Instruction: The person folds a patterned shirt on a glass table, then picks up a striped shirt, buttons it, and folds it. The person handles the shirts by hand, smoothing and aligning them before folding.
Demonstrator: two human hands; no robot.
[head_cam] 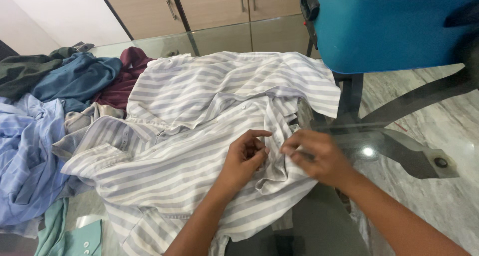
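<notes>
Shirt point(199, 131) (grey-white stripes), rumpled, between hands

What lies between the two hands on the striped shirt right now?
In the head view, only a raised fold of the striped shirt, its button edge, lies between the left hand and the right hand; both pinch that fabric.

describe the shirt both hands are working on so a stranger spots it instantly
Start at the glass table. The striped shirt lies spread across its middle, front up, with the left hand and right hand pinching its button edge. Unlike the crumpled plain clothes heaped to its left, it has broad grey-and-white stripes.
</notes>
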